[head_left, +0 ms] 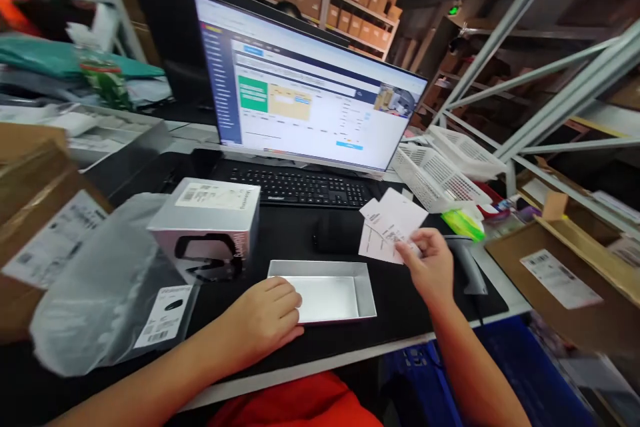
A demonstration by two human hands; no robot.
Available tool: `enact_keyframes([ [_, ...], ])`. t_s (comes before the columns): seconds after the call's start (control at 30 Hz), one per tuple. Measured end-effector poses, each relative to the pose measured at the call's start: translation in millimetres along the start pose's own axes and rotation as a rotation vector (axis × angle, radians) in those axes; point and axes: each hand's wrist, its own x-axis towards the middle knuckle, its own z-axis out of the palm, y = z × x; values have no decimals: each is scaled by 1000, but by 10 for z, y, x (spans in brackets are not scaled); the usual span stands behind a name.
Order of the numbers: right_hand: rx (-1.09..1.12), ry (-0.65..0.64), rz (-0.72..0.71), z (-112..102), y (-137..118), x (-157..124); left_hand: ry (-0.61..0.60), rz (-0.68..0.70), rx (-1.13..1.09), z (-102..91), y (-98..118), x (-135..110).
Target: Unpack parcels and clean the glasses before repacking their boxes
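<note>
My left hand (265, 313) grips the left end of a shallow open box (327, 295), silvery white inside, lying on the black desk mat. Its fingers curl over the near-left edge. Between thumb and fingers of my right hand (433, 267) are several white printed paper cards (387, 220), fanned out above the mat. Left of the shallow box stands a white product box (205, 230) with a label on top and a dark goggle-like picture on its side. A translucent plastic bag (100, 293) with a printed label lies beside it, near my left forearm.
A monitor (310, 100) stands behind a black keyboard (300, 187). Cardboard boxes flank the desk, one at the left (45, 213) and one at the right (565, 267). White baskets (435, 173) and a handheld scanner (470, 267) are right of the mat. A blue crate (530, 373) sits below.
</note>
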Motion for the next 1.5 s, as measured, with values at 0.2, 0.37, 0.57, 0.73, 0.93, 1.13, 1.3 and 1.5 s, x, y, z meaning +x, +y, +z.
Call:
enact_keyframes([
  [0.2, -139, -448, -161, 349, -312, -213, 91, -72, 159, 75, 100, -41],
  [0.37, -432, -988, -169, 679, -461, -100, 134, -49, 197, 54, 163, -36],
  [0.57, -365, -1090, -106, 791, -528, -31, 93, -33, 218, -13, 195, -14],
  [0.73, -262, -1019, -62, 750, -541, -22, 56, -42, 245, -58, 209, 20],
  [0.93, -387, -1116, -154, 671, -515, 59, 12, -82, 326, -12, 130, 31],
  [1.13, -820, -1218, -252, 820, -649, 1, -43, -103, 298, 70, 71, -30],
  [1.3, -621, -1004, -268, 467, -740, 240, -75, -106, 254, 53, 46, -49],
  [1.5, -573, -699, -333, 241, -86, 705, -15, -89, 215, 56, 117, -53],
])
